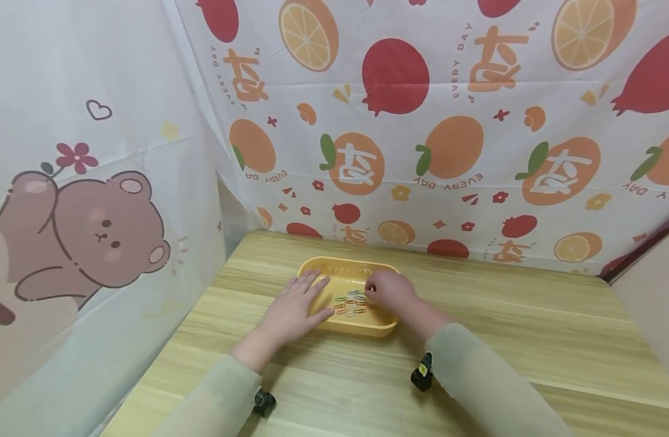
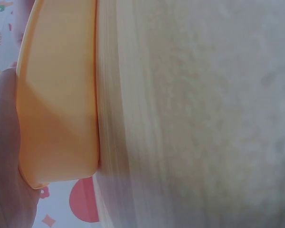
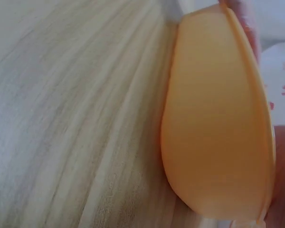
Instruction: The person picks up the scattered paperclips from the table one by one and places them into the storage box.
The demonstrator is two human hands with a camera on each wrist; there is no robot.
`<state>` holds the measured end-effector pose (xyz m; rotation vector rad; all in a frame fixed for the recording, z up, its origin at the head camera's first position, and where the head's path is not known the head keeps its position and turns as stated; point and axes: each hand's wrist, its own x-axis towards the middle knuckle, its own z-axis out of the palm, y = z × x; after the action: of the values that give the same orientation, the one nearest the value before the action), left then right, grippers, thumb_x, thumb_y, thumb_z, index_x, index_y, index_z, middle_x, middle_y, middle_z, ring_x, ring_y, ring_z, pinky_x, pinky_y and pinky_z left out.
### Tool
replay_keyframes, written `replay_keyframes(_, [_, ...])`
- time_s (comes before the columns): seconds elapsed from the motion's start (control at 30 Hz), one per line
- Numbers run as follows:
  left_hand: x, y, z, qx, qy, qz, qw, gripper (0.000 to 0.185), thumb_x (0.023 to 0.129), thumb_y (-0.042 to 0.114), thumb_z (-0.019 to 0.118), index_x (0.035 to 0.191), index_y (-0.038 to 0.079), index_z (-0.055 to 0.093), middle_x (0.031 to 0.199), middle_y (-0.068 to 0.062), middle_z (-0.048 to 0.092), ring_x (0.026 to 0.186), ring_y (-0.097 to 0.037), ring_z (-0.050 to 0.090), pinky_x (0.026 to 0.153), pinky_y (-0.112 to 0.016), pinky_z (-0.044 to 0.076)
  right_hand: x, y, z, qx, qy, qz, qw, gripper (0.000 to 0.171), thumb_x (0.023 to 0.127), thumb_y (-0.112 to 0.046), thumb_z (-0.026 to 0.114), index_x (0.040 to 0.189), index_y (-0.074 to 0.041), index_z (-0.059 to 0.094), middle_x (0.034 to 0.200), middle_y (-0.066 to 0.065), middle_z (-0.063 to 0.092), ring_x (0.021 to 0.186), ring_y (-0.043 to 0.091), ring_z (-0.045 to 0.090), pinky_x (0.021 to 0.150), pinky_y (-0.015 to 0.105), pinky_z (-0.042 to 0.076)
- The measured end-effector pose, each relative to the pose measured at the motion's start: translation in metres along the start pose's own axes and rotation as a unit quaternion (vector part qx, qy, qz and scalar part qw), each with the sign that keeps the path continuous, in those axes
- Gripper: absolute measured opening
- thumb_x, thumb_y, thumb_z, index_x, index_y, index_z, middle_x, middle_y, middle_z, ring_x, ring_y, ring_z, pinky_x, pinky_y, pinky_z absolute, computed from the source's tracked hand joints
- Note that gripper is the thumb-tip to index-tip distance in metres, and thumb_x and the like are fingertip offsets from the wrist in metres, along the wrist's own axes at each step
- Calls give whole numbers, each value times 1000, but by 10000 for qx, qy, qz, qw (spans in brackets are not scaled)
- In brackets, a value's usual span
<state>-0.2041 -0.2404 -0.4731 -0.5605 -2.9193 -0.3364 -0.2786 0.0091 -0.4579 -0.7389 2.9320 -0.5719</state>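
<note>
On the head view, I see a light wooden table [image 1: 531, 328] enclosed by printed sheets: a fruit-pattern cloth [image 1: 449, 121] behind and a bear-print curtain [image 1: 94, 230] to the left. A yellow tray [image 1: 361, 328] sits near the table's middle, holding a small heap of coloured paper clips [image 1: 352, 303]. My left hand [image 1: 296, 306] lies flat over the tray's left rim, fingers straight and spread. My right hand [image 1: 390, 290] is inside the tray at the clips, fingers curled down onto them; I cannot tell whether a clip is actually pinched.

On the left wrist view, the tray's outer wall [image 2: 57, 95] stands against the table surface, with the hand's edge touching it.

On the right wrist view, the tray's wall [image 3: 213, 118] fills the right side, resting on the wood grain.
</note>
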Motion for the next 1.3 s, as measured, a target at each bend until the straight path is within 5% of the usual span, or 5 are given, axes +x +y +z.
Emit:
replay_keyframes(0.23, [1, 2, 0, -47, 10, 22, 10000, 74, 95, 61, 53, 155, 21, 36, 162, -8, 27, 150, -27, 19, 122, -51, 15, 2, -2, 7, -1055, -142, 35, 9943, 23, 85, -15, 70, 63, -20, 63, 63, -7, 56, 61, 16, 48, 58, 35, 45])
replay_keyframes(0.5, [2, 3, -2, -55, -1, 30, 10000, 75, 95, 62, 52, 155, 21, 35, 162, -8, 27, 150, -28, 19, 122, -51, 14, 2, -3, 5, -1310, -170, -17, 9912, 26, 86, -17, 70, 62, -20, 61, 63, -6, 55, 61, 17, 48, 60, 38, 48])
replay_keyframes(0.87, [2, 5, -4, -69, -32, 24, 10000, 74, 95, 59, 54, 155, 20, 36, 162, -8, 27, 150, -29, 20, 122, -51, 14, -2, -2, 2, -671, 68, -22, 9977, 11, 90, -28, 71, 93, -19, 77, 92, -7, 72, 88, 16, 65, 78, 41, 55])
replay_keyframes(1.1, [2, 4, -4, -82, -69, -3, 9999, 74, 95, 59, 55, 155, 20, 35, 162, -8, 27, 149, -29, 21, 122, -48, 11, -5, 2, 2, -69, 494, -10, 9988, 19, 93, -36, 69, 98, -19, 76, 74, -8, 60, 67, 12, 53, 60, 32, 46])
replay_keyframes(1.3, [1, 2, -7, -109, -57, -26, 9999, 75, 95, 60, 54, 155, 20, 36, 162, -8, 27, 149, -28, 22, 122, -49, 14, -18, 4, 1, 790, 1344, 78, 9877, 18, 95, -34, 67, 98, -20, 76, 82, -9, 60, 72, 10, 52, 61, 27, 46])
